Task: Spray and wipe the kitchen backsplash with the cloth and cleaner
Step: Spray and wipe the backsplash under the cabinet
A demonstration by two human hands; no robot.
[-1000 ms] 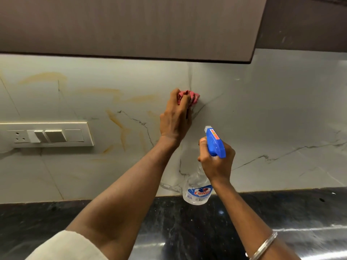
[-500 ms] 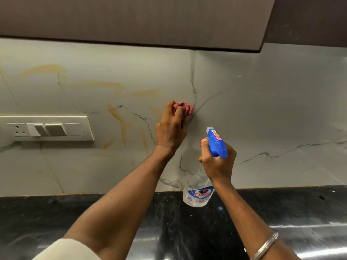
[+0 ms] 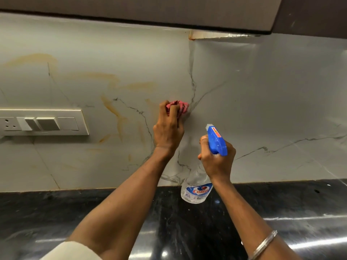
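Worry here: left hand scrunches the pink cloth on the backsplash mid-frame, right hand grips the spray bottle just below-right; careless spraying toward the left edge could wet the switch panel.

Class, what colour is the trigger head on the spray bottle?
Blue, with a small orange-red label on top; the head view shows it clearly, held in the right hand.

One left hand, one right hand, one cloth, one spray bottle, one switch panel.
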